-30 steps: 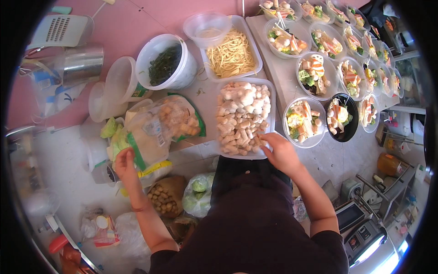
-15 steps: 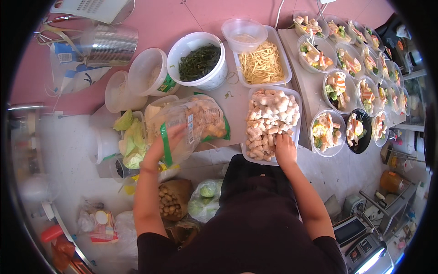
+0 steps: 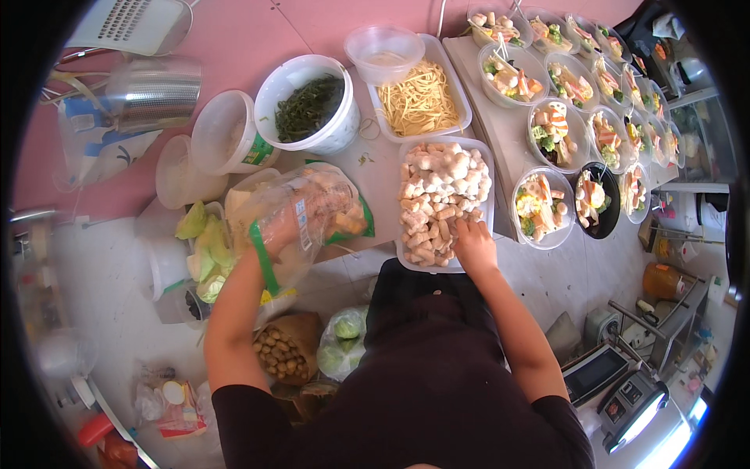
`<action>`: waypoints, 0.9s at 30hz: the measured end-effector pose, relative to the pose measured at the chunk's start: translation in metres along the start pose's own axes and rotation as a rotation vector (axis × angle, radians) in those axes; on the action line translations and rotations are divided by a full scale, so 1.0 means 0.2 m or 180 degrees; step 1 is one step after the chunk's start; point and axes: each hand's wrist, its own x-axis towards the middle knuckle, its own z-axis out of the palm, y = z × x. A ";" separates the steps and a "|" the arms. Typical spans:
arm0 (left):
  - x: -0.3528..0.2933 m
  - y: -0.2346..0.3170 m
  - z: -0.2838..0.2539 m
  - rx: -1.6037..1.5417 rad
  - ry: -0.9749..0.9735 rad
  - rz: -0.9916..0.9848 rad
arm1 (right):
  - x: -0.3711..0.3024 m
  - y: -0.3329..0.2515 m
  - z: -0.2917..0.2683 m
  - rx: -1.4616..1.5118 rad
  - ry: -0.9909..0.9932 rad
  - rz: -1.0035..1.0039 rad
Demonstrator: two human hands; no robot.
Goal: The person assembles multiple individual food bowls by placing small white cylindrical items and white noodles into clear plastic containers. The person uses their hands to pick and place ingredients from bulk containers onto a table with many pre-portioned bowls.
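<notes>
At your far left, a perforated metal cylinder (image 3: 156, 94) lies against the pink surface (image 3: 242, 35). Nearer to you there are pale green leaves (image 3: 209, 246), just beside a clear plastic bag (image 3: 342, 195) with green edges. Your left hand (image 3: 283, 225) is inside this bag, put in through its open end, and it shows only through the plastic. Whether its fingers are closed on something, I cannot tell. Rounded light-brown pieces (image 3: 345, 223) lie in the right end of the bag. Behind the bag stands a white bucket (image 3: 337, 129) with dark green strands (image 3: 308, 109) in it. More to the right, a tray of yellowish strips (image 3: 422, 102) carries a small clear bowl (image 3: 384, 56) on its corner. In front of it, close to your body, is the white tray (image 3: 487, 205) full of pale, stubby pieces (image 3: 441, 180). Your right hand (image 3: 475, 246) is at the near right part of it, fingers down among the pieces; I cannot tell if they grip one. On the right side, clear bowls (image 3: 547, 242) of mixed food stand in rows, and one black bowl (image 3: 605, 228) is among them.
</notes>
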 end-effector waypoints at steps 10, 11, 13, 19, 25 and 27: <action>-0.06 -0.02 0.01 -0.0096 0.0164 -0.0056 | -0.04 0.16 -0.34 0.3403 -0.1795 0.2391; -0.06 -0.01 0.02 -0.0107 0.0171 -0.0047 | -0.06 0.17 -0.32 0.2605 -0.1605 0.1573; -0.08 -0.02 0.01 -0.0090 0.0207 -0.0073 | -0.01 0.06 -0.32 0.1028 -0.1162 -0.0068; -0.08 0.01 0.02 -0.0110 0.0263 -0.0019 | 0.03 -0.04 -0.17 -0.0668 -0.2199 -0.0348; -0.11 0.01 0.03 -0.0120 0.0320 -0.0044 | 0.08 -0.03 -0.20 -0.0441 -0.2541 -0.0385; -0.11 0.01 0.02 -0.0125 0.0342 -0.0044 | 0.06 -0.01 -0.21 -0.0313 -0.2579 -0.0226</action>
